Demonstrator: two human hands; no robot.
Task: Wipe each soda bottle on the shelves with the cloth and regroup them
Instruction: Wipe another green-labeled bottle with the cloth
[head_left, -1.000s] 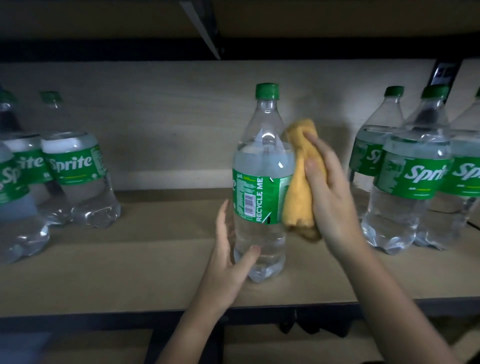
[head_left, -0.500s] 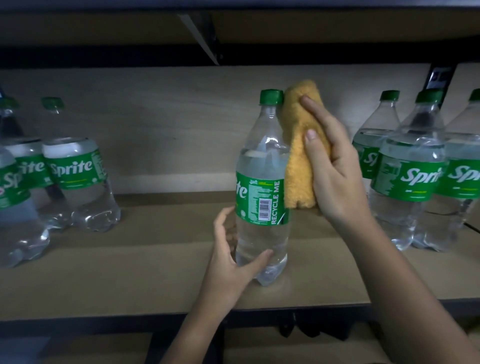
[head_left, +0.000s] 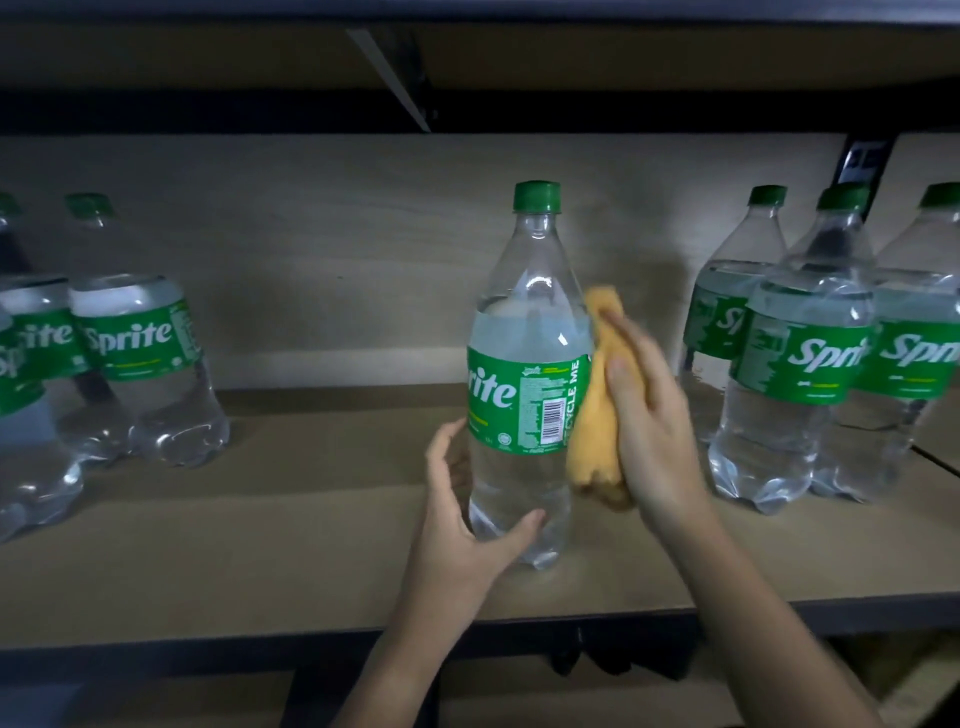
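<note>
A clear Sprite bottle (head_left: 524, 374) with a green cap and green label stands upright in the middle of the wooden shelf (head_left: 260, 561). My left hand (head_left: 467, 525) cups its lower part, thumb in front and fingers behind. My right hand (head_left: 649, 421) grips a bunched yellow cloth (head_left: 595, 410) and presses it against the bottle's right side at label height. Three Sprite bottles (head_left: 800, 374) stand grouped at the right. Another group of Sprite bottles (head_left: 140, 364) stands at the left, partly cut off by the frame edge.
A dark shelf board (head_left: 467, 62) with a metal bracket (head_left: 395, 73) hangs close above the bottle caps. The shelf's dark front rail (head_left: 208, 649) runs below my forearms. A light back panel (head_left: 337, 234) closes the rear.
My right hand slid the cloth down from the bottle's neck to its label. The bottle has turned, so more of the Sprite logo faces me.
</note>
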